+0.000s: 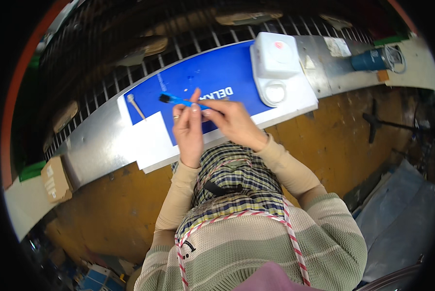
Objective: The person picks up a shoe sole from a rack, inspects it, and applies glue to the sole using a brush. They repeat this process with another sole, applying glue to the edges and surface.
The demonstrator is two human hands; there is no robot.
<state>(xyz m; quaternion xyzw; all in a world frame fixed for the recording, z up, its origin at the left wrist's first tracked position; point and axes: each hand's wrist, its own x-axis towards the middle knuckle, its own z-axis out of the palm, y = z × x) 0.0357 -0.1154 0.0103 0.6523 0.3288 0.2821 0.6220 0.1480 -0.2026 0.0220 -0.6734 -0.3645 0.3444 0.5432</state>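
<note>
Both hands meet above the near edge of the blue mat point(212, 80) on the desk point(96, 145), with open mat beyond. The left hand point(188, 128) and right hand point(232, 119) pinch a blue brush point(178, 100), its long axis running left-right, dark tip pointing left, near a white box point(278, 60).

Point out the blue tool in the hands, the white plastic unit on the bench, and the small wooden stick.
blue tool point(178, 100), head view, on its blue shaft.
white plastic unit point(276, 56), head view, on its top face.
wooden stick point(136, 106), head view, mid-shaft.
</note>
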